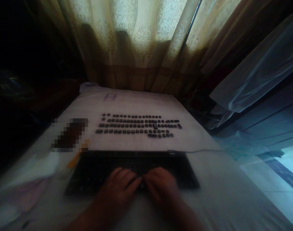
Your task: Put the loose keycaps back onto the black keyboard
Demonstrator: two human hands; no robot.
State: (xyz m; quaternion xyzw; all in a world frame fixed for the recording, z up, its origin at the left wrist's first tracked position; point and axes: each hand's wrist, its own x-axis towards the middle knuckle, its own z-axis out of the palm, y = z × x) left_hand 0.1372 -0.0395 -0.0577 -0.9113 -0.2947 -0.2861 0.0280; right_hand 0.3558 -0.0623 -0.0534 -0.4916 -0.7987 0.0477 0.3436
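Observation:
A black computer keyboard (pixel 182 170) lies flat on a pale cloth, its surface dark and blurred. Over its near middle is my left hand (pixel 122 181), fingers bent and pressed together. My right hand (pixel 161 183) rests beside it, also closed, and the thumbs and fingertips of both come close together at the keyboard's near edge. Whatever sits between the fingertips is too small and dark to make out. Beyond the keyboard, loose black keycaps (pixel 129 125) are laid out in several rows, roughly in keyboard order.
A cable (pixel 201 150) runs right from the keyboard's back edge. To the left lie a pixelated dark item (pixel 70 134), an orange strip (pixel 76 155) and a crumpled pale cloth (pixel 33 189). Curtains (pixel 144 41) hang behind the table (pixel 141 102); white fabric (pixel 252 77) drapes at right.

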